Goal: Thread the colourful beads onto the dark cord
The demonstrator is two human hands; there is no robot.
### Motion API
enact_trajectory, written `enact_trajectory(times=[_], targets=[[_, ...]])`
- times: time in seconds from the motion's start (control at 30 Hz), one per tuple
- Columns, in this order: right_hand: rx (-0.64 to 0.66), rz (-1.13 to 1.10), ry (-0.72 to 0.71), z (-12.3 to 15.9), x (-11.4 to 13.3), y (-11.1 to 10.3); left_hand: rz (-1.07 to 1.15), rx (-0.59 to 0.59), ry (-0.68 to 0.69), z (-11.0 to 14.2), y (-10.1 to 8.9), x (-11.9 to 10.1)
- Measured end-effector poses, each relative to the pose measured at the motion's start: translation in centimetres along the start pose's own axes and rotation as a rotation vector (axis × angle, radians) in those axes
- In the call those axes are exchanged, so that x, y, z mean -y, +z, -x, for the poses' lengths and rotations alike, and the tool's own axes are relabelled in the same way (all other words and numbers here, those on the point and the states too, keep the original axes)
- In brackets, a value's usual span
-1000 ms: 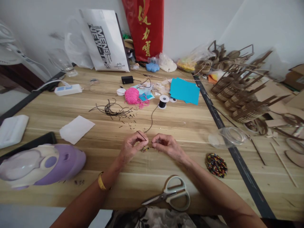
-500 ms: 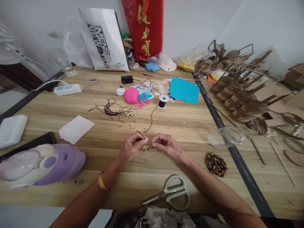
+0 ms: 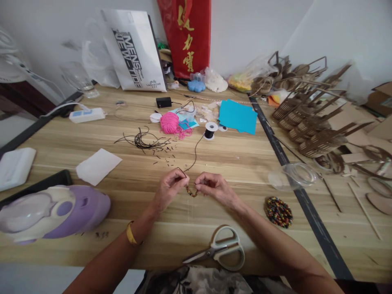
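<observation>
Between my two hands a short strand of small colourful beads (image 3: 192, 193) hangs in a curve on a black cord. My left hand (image 3: 171, 185) pinches the cord at the strand's left end; a loop of cord rises over its fingertips. My right hand (image 3: 212, 187) pinches the strand's other end, a dark tip of cord showing at its fingers. From the left fingers the black cord (image 3: 196, 153) runs back to a white spool (image 3: 211, 130) wound with black cord. Scissors with white handles (image 3: 228, 248) lie near the table's front edge.
A coil of colourful beads (image 3: 278, 212) lies right of my right arm. Pink yarn (image 3: 170, 123), cut black cords (image 3: 143, 141) and blue sheets (image 3: 238, 117) lie farther back. A purple-and-white device (image 3: 70, 210) stands at left, brown woven baskets (image 3: 315, 134) at right.
The bead strand has dropped into a deeper, narrower curve between my hands. My left fingertips have shifted slightly; my right hand is almost unmoved.
</observation>
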State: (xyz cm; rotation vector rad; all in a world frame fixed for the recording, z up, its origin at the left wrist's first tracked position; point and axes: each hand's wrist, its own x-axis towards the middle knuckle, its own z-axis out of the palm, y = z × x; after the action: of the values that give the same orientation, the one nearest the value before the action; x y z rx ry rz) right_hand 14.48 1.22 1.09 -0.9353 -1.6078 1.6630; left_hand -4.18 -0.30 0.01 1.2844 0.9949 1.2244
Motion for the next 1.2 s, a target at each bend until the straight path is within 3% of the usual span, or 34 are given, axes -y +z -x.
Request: enact_trajectory(times=[0.37, 0.7, 1.2], targets=[[-0.013, 0.0, 0.006, 0.0, 0.1, 0.2, -0.064, 0.02, -0.02, 0.1, 0.0, -0.2], [-0.042, -0.018, -0.011, -0.1, -0.3, 0.1, -0.013, 0.04, 0.098, -0.1, -0.1, 0.9], [-0.047, -0.136, -0.022, -0.1, -1.1, 0.9, 0.144, 0.148, 0.004, 0.0, 0.3, 0.8]])
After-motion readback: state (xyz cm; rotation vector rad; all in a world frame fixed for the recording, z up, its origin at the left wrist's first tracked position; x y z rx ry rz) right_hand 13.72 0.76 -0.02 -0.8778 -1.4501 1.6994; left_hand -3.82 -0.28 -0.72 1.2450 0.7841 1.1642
